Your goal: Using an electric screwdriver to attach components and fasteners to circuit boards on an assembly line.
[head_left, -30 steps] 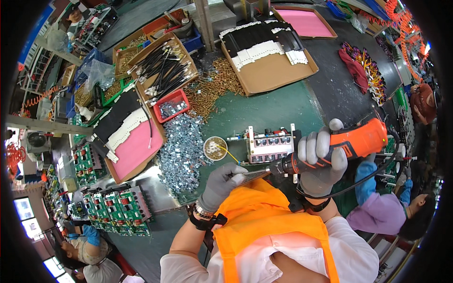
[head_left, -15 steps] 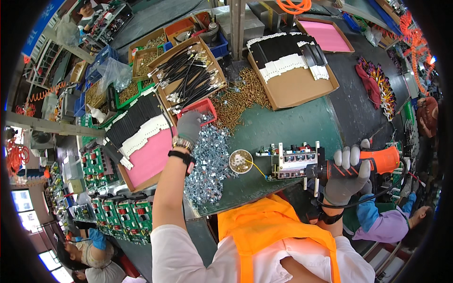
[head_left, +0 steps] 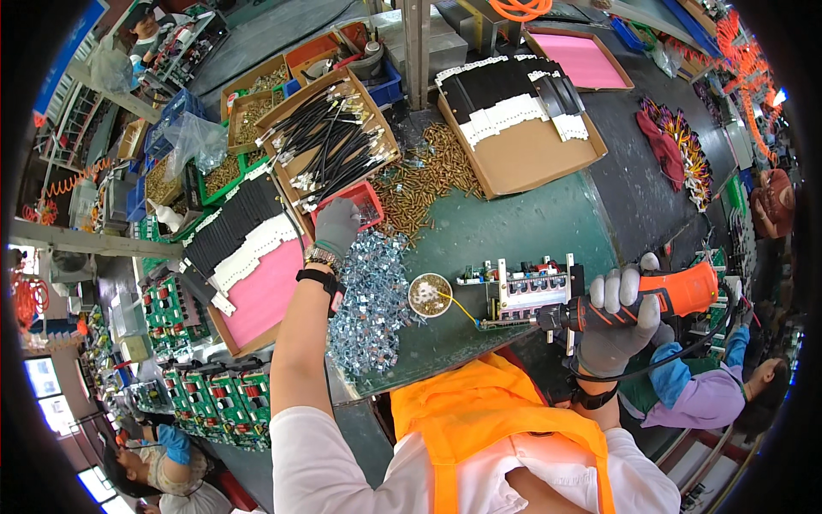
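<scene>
In its grey glove, my left hand [head_left: 337, 224] rests at the near left rim of a small red tray [head_left: 370, 204] that holds small metal parts. Its fingers are curled, with the tips hidden, so what they pinch cannot be made out. My right hand [head_left: 621, 313], also gloved, is wrapped round an orange and black power screwdriver [head_left: 681, 289] lying level. The screwdriver's tip points left, against the lower side of a circuit board assembly [head_left: 531, 295] with metal brackets. A yellow wire joins that board's edge to a white cup [head_left: 430, 295] of paste-like material.
Silvery clips [head_left: 370, 300] and brass-coloured screws [head_left: 441, 167] lie in heaps. Boxes of black cables [head_left: 334, 141], black-and-white strips [head_left: 514, 107] and a pink-lined carton [head_left: 261, 295] surround them. Green circuit boards [head_left: 218, 390] stand at left. A co-worker [head_left: 698, 394] sits at right.
The view has shifted slightly. My left hand looks more curled at the red tray's rim. The screwdriver's tip sits a little lower along the board assembly.
</scene>
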### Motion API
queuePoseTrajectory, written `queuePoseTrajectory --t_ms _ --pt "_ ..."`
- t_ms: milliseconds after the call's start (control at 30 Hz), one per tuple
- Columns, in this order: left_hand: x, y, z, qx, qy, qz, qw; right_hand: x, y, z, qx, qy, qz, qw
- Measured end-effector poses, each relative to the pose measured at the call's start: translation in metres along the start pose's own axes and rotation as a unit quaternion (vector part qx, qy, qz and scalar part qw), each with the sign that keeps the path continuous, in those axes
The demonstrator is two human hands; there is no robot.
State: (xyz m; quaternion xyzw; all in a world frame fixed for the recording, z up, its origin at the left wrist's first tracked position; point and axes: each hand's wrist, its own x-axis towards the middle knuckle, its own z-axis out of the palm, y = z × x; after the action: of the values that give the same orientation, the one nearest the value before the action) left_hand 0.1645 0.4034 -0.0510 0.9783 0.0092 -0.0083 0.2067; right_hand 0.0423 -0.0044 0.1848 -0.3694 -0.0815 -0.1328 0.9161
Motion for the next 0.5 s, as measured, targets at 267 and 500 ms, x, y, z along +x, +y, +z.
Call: queuePoseTrajectory --t_ms 267,500 --pt "-0.003 0.008 0.001 -0.107 0.079 -0.082 0.988 -0.002 -0.009 -0.002 0.006 -0.007 0.005 1.0" --pt "-0.006 0.003 0.005 -0.239 0.097 -0.121 0.958 0.001 -0.02 -0.011 0.007 -0.019 0.003 1.0"
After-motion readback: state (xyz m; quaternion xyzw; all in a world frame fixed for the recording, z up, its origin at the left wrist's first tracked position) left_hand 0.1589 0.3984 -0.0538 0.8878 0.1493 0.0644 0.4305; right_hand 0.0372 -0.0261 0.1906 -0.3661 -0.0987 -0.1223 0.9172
